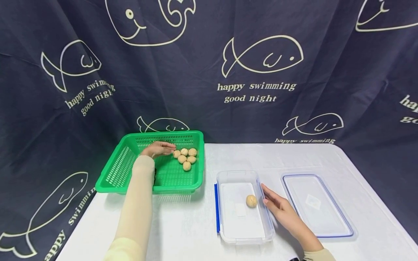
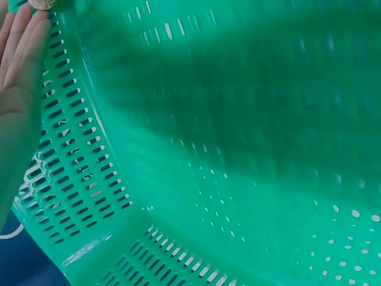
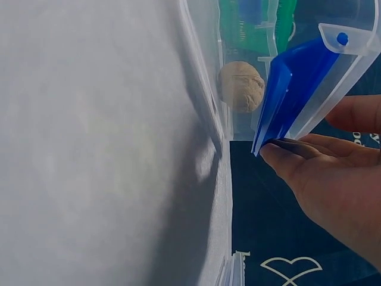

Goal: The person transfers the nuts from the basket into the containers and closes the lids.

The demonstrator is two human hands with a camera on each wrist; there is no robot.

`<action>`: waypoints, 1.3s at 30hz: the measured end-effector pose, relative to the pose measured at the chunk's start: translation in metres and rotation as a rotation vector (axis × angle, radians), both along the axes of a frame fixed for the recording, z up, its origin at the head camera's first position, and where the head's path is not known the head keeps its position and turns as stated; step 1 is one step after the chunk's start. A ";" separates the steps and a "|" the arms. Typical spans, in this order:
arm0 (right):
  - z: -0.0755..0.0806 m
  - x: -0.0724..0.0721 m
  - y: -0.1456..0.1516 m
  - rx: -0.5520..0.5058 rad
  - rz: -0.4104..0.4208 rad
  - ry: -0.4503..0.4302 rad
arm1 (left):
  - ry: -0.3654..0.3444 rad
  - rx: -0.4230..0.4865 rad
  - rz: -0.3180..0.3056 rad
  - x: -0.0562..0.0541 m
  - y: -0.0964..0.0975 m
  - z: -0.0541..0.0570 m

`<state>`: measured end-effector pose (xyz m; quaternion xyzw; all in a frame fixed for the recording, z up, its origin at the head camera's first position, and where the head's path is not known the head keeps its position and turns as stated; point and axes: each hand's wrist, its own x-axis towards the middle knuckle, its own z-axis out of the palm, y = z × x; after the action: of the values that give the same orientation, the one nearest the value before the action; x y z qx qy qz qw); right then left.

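I see the basket [image 1: 176, 178] at the far left of the table [image 1: 183, 224], with six walnuts [image 1: 182, 159] in its right part and the left hand [image 1: 159, 148] just left of them. Right of it sits the box [image 1: 235, 226], one walnut [image 1: 251, 201] inside. The right hand [image 1: 282, 210] is at the box's right side; the lid [image 1: 321, 215] lies further right. A cloth [image 1: 196, 90] hangs behind.

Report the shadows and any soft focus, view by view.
Head: faint shadows on the white table, crisp print on the dark curtain; left wrist: a broad dark shadow crosses the green basket, its surface soft there; right wrist: a grey shadow streaks the white table, which looks blurry, the walnut clearer.
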<state>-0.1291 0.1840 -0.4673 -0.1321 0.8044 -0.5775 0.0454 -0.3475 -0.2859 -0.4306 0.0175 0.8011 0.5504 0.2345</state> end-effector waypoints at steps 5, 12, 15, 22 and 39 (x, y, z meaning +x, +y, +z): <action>0.001 0.000 0.000 0.012 -0.006 -0.009 | -0.019 -0.018 -0.006 0.000 0.000 0.001; 0.001 0.001 0.000 0.018 -0.003 -0.018 | -0.017 -0.114 -0.059 0.000 0.001 0.000; 0.000 0.001 0.001 0.015 -0.001 -0.010 | -0.012 -0.139 -0.062 0.006 0.004 0.002; 0.000 0.000 0.001 0.010 0.001 -0.008 | 0.006 -0.198 -0.073 0.013 0.007 0.005; -0.002 0.000 0.002 0.009 -0.004 0.005 | 0.020 -0.254 -0.030 0.000 0.011 0.000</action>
<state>-0.1291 0.1856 -0.4691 -0.1318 0.8074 -0.5735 0.0428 -0.3479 -0.2748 -0.4307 0.0051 0.8664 0.4407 0.2348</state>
